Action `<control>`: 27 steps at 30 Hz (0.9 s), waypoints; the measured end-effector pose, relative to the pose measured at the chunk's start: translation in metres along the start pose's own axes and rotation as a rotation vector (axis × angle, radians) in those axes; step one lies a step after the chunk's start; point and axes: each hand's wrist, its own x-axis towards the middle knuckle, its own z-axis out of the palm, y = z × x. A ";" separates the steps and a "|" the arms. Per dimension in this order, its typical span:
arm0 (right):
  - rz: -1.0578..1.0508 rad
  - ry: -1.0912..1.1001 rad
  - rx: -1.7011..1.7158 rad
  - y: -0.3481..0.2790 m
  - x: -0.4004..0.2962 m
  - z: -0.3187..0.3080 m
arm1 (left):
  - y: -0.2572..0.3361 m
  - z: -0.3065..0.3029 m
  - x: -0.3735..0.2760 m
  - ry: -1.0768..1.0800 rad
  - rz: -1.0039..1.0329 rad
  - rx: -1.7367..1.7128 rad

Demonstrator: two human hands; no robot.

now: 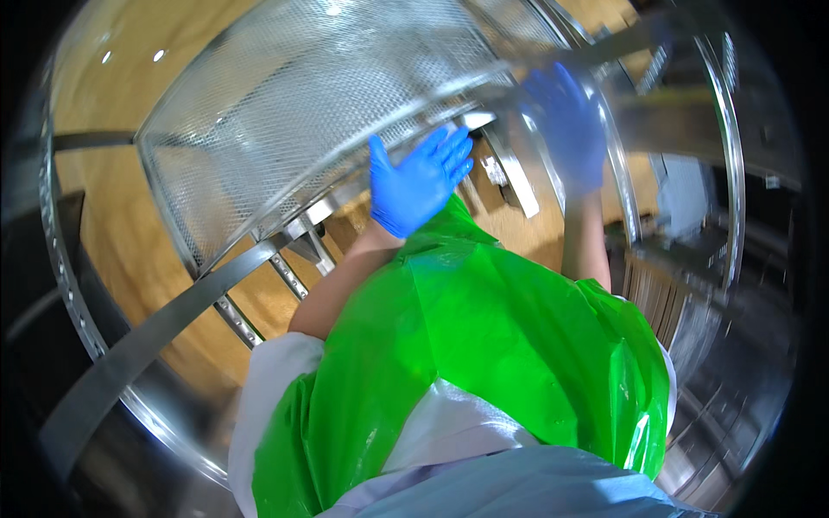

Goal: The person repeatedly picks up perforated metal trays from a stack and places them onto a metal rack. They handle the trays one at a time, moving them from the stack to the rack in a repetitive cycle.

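Observation:
My left hand, in a blue glove, has its fingers spread near the front edge of a perforated metal tray; whether it touches the edge is unclear. Nothing shows in its palm. My right hand, gloved in blue too, is blurred, raised beside a curved metal rail at the upper right. Its fingers look extended, with no object visible in them. A green plastic apron over white clothing covers my front.
Bent-looking metal rails with a perforated upright run at the left. More metal uprights stand at the right, near a stack of thin brownish edges. A tan floor shows beneath the frame.

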 end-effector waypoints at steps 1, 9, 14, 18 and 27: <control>-0.019 0.046 0.124 -0.004 -0.029 -0.002 | -0.005 0.011 -0.001 -0.012 -0.047 0.040; -0.213 0.295 0.195 0.050 -0.210 -0.106 | -0.088 -0.067 0.031 -0.076 -0.454 0.162; 0.220 0.766 -1.604 0.163 -0.340 -0.257 | -0.153 -0.214 0.047 -0.007 -0.541 0.703; 0.615 0.886 -1.510 0.204 -0.488 -0.307 | -0.249 -0.261 0.053 0.092 -0.765 0.896; 0.660 1.435 -0.932 0.212 -0.677 -0.339 | -0.447 -0.298 0.073 0.061 -1.059 1.111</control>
